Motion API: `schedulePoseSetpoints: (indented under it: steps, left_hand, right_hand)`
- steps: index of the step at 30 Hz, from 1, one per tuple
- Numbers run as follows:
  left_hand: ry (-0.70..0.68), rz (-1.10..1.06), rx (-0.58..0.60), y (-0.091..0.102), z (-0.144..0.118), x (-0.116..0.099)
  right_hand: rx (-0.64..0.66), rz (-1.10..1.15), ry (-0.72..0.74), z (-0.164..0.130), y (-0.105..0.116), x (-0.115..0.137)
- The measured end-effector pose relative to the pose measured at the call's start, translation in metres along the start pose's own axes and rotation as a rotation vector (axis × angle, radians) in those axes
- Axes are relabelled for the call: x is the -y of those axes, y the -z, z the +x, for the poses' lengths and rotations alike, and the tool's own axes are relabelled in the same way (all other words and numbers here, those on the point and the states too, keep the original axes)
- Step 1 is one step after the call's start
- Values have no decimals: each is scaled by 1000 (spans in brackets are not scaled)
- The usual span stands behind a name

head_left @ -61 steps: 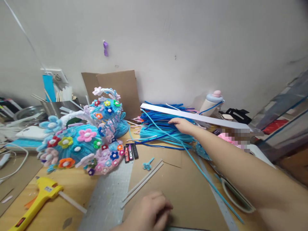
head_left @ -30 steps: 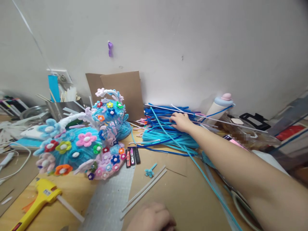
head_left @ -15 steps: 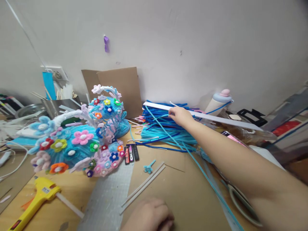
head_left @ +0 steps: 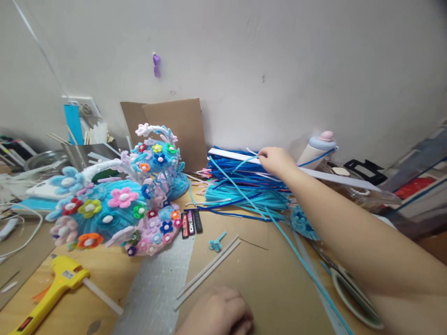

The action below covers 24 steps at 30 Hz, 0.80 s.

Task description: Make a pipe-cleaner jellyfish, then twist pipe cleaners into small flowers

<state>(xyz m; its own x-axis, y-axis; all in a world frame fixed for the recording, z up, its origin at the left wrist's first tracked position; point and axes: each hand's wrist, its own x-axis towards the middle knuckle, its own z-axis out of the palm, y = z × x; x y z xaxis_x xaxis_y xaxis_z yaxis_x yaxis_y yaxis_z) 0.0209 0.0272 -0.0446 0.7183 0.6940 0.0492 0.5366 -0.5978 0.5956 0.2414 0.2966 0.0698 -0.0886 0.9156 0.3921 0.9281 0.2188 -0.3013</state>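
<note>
My right hand [head_left: 275, 161] reaches over the pile of dark blue pipe cleaners [head_left: 226, 168], its thumb and fingers pinched on a light blue pipe cleaner [head_left: 245, 162] that curves up from the pile. A white strip [head_left: 335, 178] lies across the pile and passes behind this hand. Lighter blue pipe cleaners [head_left: 244, 197] lie in front of the dark ones. My left hand [head_left: 218, 312] rests with curled fingers on the cardboard [head_left: 279, 288] at the bottom; whatever its fingers hold, if anything, is hidden. Close by lie two thin white sticks [head_left: 209, 272] and a small blue pipe-cleaner flower [head_left: 214, 244].
Baskets covered with colourful flowers [head_left: 104, 209] stand at left, behind a yellow glue gun [head_left: 64, 279]. Scissors [head_left: 354, 295] lie under my right forearm. A bottle [head_left: 314, 149] stands by the wall, and a long blue pipe cleaner [head_left: 300, 258] runs diagonally across the cardboard.
My right hand has moved right along the pile and has drawn the end of the light blue pipe cleaner with it. My left hand has stayed in place.
</note>
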Motion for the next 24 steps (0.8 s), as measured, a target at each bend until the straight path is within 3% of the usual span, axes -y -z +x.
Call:
schedulePoseSetpoints:
  steps: [5,10,15,17,19,22,24]
  left_hand:
    - [4,18,8,-2,1,3]
    - [10,35,30,-3,1,2]
    - [15,41,45,-2,0,0]
    - [13,47,50,-3,1,0]
    - [11,47,57,-3,1,1]
    - [14,47,71,-1,2,-1]
    - [21,54,77,1,2,-3]
  right_hand:
    - [-134,289,-82,6,10,-13]
    - [-263,571,-54,-1,12,-8]
    - [-502,969,120,-7,30,4]
    - [-572,959,210,-9,38,9]
    - [-490,777,314,-14,41,14]
    - [-35,387,409,-24,28,20]
    - [221,253,361,-34,9,24]
